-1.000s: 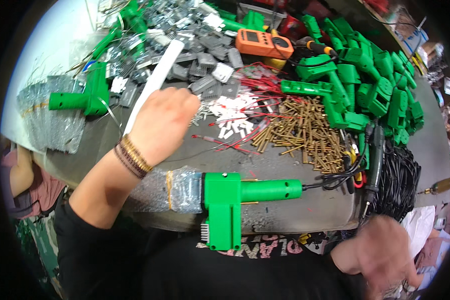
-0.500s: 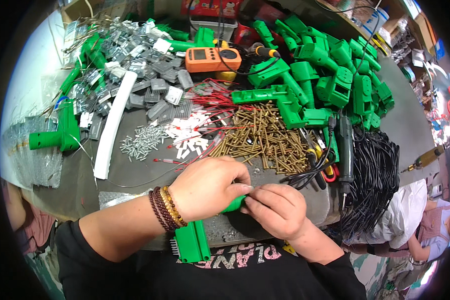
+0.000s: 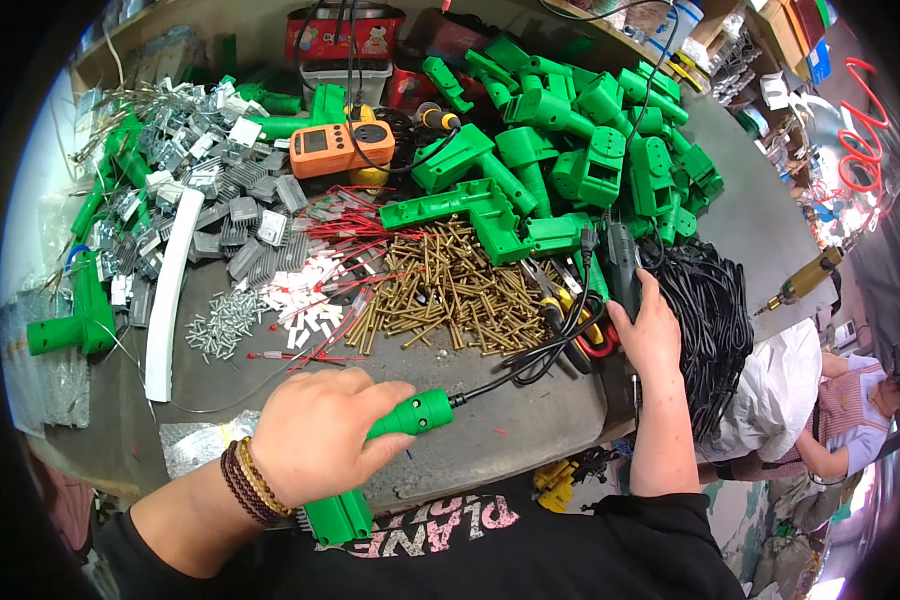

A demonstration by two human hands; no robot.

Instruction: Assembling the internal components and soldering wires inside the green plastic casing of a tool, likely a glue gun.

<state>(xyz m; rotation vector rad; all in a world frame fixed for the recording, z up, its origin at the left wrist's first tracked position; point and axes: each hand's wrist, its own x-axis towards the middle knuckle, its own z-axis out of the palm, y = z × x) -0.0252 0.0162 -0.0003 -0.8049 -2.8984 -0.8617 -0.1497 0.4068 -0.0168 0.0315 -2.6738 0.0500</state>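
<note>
My left hand (image 3: 320, 435) is closed around a green plastic housing (image 3: 422, 411). Its round handle end, with small holes, points right, and the wider body hangs below my wrist. A black cord (image 3: 490, 385) runs out of the handle end toward the right. Over at the right of the table, my right hand (image 3: 652, 335) has its thumb and fingers around a dark electric screwdriver (image 3: 624, 268), whose thin tip shows below the hand. Beside it lie pliers (image 3: 568, 335) with red and yellow handles and a bundle of black cords (image 3: 705, 320).
Brass-coloured screws (image 3: 450, 300), silver screws (image 3: 225, 325) and white connectors (image 3: 310, 295) lie in piles. Behind are metal heat-sink parts (image 3: 240, 215), an orange meter (image 3: 340, 148) and stacked green housings (image 3: 570, 150). A white strip (image 3: 173, 300) lies left. Another person (image 3: 850, 410) sits at right.
My right hand has left the handle end and moved right onto the electric screwdriver. My left hand has shifted left with the green housing, so its handle end and cord now show. The view has turned somewhat.
</note>
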